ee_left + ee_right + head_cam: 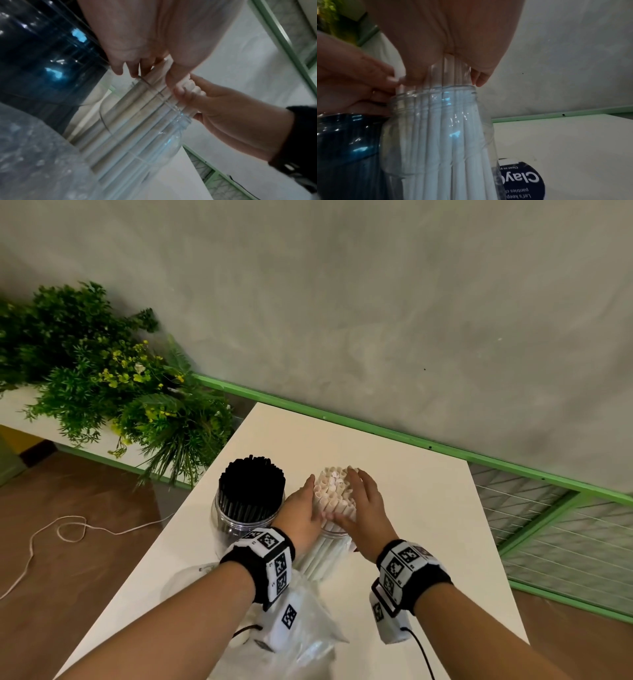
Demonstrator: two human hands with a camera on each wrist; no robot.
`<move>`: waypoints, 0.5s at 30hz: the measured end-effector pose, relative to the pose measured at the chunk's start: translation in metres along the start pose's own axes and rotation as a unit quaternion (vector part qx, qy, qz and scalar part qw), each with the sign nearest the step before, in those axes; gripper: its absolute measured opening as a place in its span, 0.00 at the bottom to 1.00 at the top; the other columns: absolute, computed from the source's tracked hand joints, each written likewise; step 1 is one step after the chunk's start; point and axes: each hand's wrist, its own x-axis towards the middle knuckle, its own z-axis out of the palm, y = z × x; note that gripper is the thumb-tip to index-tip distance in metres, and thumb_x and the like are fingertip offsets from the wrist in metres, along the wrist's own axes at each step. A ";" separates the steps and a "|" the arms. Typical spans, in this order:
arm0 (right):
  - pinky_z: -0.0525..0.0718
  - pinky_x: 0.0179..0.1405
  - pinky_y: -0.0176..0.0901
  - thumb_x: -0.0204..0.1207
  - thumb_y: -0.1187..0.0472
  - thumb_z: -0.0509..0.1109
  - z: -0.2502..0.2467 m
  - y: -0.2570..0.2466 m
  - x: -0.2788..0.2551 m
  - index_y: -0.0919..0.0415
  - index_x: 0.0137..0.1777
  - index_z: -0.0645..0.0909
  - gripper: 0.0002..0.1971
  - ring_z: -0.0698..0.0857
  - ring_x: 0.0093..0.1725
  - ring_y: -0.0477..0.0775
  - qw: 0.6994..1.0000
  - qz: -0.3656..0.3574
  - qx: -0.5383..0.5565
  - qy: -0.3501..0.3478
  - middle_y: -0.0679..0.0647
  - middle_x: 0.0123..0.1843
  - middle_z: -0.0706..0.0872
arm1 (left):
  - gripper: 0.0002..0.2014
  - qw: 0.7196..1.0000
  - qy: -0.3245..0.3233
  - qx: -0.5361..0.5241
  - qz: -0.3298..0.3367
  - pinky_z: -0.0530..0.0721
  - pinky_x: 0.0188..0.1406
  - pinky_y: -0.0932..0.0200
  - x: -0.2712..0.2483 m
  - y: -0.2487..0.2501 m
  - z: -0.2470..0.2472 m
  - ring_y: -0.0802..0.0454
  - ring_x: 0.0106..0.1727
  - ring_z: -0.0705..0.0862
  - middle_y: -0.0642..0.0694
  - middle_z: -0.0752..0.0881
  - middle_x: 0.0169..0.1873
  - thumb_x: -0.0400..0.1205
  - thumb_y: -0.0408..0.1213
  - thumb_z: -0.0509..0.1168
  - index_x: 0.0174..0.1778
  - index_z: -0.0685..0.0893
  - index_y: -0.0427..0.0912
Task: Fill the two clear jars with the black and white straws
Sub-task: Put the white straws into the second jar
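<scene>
Two clear jars stand side by side on the white table (411,508). The left jar (236,523) is packed with black straws (253,484). The right jar (327,558) holds a thick bundle of white straws (330,491) that sticks out above its mouth. My left hand (303,506) wraps the left side of that bundle just above the rim. My right hand (364,508) wraps the right side, its thumb across the front. The wrist views show the same clasp: left hand (145,40), right hand (453,33), white-straw jar (145,135) (440,121), black-straw jar (42,54) (347,148).
A crumpled clear plastic bag (305,628) lies on the table under my wrists. A round black label (522,180) lies right of the jar. Potted greenery (102,378) stands off the table's left. A green rail (376,436) runs behind, with wire mesh (565,535) to the right.
</scene>
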 end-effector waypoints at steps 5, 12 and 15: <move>0.69 0.74 0.54 0.79 0.45 0.65 0.002 -0.016 -0.001 0.57 0.82 0.58 0.35 0.66 0.73 0.60 0.997 -0.023 -0.048 0.050 0.57 0.82 0.60 | 0.27 0.996 0.086 0.005 0.003 0.77 0.57 0.55 -0.004 0.009 0.001 0.42 0.60 0.81 0.35 0.82 0.59 0.87 0.38 0.53 0.82 0.54 0.42; 0.61 0.79 0.55 0.79 0.41 0.62 -0.007 -0.011 -0.003 0.56 0.84 0.54 0.38 0.55 0.82 0.52 0.989 -0.024 -0.144 0.008 0.49 0.85 0.54 | 0.30 0.997 0.037 -0.072 -0.020 0.67 0.56 0.74 -0.020 0.014 -0.010 0.49 0.71 0.75 0.43 0.74 0.72 0.86 0.35 0.56 0.83 0.52 0.44; 0.56 0.81 0.52 0.79 0.40 0.60 -0.012 -0.016 -0.007 0.56 0.83 0.55 0.37 0.53 0.83 0.53 0.987 -0.032 -0.152 0.028 0.50 0.85 0.57 | 0.28 0.995 0.006 -0.096 0.003 0.67 0.65 0.72 -0.035 0.005 -0.019 0.51 0.74 0.72 0.44 0.73 0.74 0.85 0.35 0.59 0.81 0.60 0.47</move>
